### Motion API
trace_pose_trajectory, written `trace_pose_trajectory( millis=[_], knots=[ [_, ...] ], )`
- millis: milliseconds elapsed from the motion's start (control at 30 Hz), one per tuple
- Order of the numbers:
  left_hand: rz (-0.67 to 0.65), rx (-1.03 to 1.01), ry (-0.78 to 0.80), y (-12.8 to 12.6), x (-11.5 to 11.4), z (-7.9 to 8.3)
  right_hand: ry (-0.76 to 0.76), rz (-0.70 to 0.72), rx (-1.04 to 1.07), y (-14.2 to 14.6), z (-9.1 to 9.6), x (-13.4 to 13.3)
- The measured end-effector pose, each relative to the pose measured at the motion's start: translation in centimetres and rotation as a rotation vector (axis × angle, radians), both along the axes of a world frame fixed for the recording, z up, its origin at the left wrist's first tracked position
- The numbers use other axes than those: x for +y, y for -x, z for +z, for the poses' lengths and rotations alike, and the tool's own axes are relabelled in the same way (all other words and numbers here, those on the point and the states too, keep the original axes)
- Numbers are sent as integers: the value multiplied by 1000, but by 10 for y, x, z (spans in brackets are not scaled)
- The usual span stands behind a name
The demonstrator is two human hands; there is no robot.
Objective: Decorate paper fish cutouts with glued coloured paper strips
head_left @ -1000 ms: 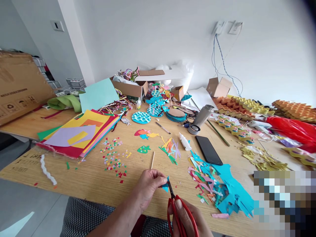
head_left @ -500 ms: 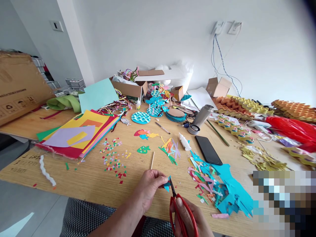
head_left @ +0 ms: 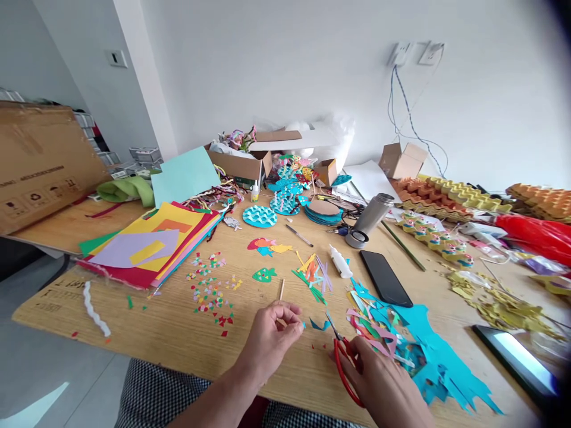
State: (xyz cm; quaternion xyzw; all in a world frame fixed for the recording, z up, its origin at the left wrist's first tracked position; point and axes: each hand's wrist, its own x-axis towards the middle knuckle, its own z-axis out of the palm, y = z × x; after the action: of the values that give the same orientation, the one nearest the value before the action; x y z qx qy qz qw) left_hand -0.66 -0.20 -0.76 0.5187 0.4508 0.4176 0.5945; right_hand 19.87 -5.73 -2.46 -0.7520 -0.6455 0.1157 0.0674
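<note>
Blue scrap (head_left: 319,325) flat on the cluttered tabletop (head_left: 178,339), between two hands.

Beside a heap of blue offcuts (head_left: 428,351), right hand (head_left: 383,380) closed round red scissors (head_left: 341,356), blades low and just beside the scrap. Left hand (head_left: 272,336) near it, fingertips pressed together, with nothing visible between them. Touches neither hand. Likely feather-light, limp, quick to crease or tear, so best pinched gently at one edge.

cardboard box (head_left: 44,160) bears small handling symbols; its print and lettering on the table (head_left: 53,294) edge are unreadable.
</note>
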Motion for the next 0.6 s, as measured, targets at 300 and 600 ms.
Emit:
trace_pose_trajectory(
  millis=[300,600],
  knots=[
    [121,82,-97,55,11,4,-116,161,-143,-13,-18,9],
    [100,-104,80,58,19,1,-163,261,108,-4,15,17]
  ],
)
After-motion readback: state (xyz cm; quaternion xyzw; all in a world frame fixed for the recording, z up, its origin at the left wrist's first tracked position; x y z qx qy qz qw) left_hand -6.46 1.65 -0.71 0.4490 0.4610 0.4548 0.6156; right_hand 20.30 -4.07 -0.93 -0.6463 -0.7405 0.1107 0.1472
